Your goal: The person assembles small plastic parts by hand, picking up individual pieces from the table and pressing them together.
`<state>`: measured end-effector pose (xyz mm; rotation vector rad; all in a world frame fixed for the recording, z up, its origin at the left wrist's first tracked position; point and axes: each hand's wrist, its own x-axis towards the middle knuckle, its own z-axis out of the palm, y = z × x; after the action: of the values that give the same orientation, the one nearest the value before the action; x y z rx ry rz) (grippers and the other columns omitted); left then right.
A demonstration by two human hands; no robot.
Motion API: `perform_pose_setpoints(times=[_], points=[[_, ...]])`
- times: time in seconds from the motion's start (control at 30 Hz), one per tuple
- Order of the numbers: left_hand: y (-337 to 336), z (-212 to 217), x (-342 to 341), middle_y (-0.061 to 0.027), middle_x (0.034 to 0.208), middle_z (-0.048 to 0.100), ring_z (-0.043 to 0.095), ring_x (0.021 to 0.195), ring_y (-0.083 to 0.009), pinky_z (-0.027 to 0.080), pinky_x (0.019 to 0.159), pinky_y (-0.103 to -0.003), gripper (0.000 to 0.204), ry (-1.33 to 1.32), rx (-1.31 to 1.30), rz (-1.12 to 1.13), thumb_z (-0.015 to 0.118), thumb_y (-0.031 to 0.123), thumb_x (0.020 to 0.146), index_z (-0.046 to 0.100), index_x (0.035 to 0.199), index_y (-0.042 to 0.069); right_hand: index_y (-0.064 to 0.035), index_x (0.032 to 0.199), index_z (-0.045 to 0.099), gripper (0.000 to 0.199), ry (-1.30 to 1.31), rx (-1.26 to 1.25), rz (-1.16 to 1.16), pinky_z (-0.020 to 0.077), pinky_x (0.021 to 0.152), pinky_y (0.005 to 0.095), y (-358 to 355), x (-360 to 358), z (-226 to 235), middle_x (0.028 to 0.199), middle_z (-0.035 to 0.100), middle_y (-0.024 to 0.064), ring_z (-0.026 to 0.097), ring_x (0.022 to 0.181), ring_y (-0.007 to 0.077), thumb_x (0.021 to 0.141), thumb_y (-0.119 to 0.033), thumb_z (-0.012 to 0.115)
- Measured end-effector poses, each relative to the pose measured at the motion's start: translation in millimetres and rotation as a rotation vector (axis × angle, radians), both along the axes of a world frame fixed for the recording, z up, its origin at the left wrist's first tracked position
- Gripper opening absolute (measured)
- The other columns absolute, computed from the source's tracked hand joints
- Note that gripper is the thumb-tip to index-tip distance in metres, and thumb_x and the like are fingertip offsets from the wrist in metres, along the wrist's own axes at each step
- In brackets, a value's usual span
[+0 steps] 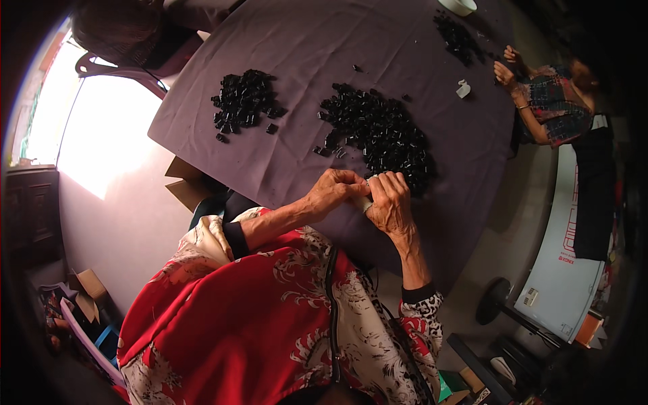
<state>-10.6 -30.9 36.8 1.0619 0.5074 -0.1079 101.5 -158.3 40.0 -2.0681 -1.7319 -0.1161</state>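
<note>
My left hand (pixel 335 193) and my right hand (pixel 390 205) meet at the near edge of the large pile of small glossy black pieces (pixel 385 128). Both are closed, with thumb and fingertips pinched together. Between them shows a small pale piece (pixel 367 201), partly covered by the right fingers; its kind cannot be made out. Whether the left fingertips also pinch a tiny black piece is hidden. A smaller heap of the same black pieces (pixel 244 101) lies farther left, with a few loose ones around both piles.
The purple-grey cloth (pixel 297 54) covers the table. At the far right sit another black heap (pixel 459 39), a white bowl (pixel 459 5) and a white scrap (pixel 463 88). A co-worker's hands (pixel 506 67) are over that edge. Cardboard boxes (pixel 185 182) stand below the left edge.
</note>
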Motion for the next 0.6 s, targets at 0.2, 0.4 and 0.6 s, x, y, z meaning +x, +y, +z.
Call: perform_pose_setpoints(times=[0.2, 0.4, 0.6], points=[[-2.6, -3.6, -2.3, -0.0026, 0.082, 0.062, 0.055, 0.075, -0.0084, 0.044, 0.070, -0.024, 0.017, 0.011, -0.004, 0.001, 0.062, 0.018, 0.082, 0.062, 0.088, 0.002, -0.0046, 0.063, 0.045, 0.024, 0.010, 0.069, 0.044, 0.0382, 0.056, 0.0352, 0.6, 0.6, -4.9, 0.059, 0.046, 0.0081, 0.049, 0.058, 0.0244, 0.072, -0.014, 0.065], [-3.8, -2.8, -2.1, -0.0033, 0.083, 0.062, 0.056, 0.075, -0.0092, 0.044, 0.071, -0.024, 0.018, 0.025, -0.025, -0.025, 0.062, 0.018, 0.082, 0.062, 0.089, 0.002, -0.0050, 0.062, 0.044, 0.028, 0.017, 0.094, 0.055, 0.0380, 0.055, 0.0350, -2.0, 1.1, -5.7, 0.058, 0.045, 0.0077, 0.048, 0.056, 0.0241, 0.072, -0.018, 0.066], [-1.3, -3.5, -4.6, -0.0030, 0.083, 0.062, 0.057, 0.077, -0.0095, 0.045, 0.072, -0.025, 0.018, 0.015, -0.017, -0.040, 0.063, 0.018, 0.081, 0.062, 0.089, 0.001, -0.0052, 0.060, 0.043, 0.030, 0.027, 0.118, 0.094, 0.0377, 0.054, 0.0349, 0.0, 1.8, -9.8, 0.056, 0.043, 0.0072, 0.047, 0.054, 0.0239, 0.072, -0.019, 0.067]])
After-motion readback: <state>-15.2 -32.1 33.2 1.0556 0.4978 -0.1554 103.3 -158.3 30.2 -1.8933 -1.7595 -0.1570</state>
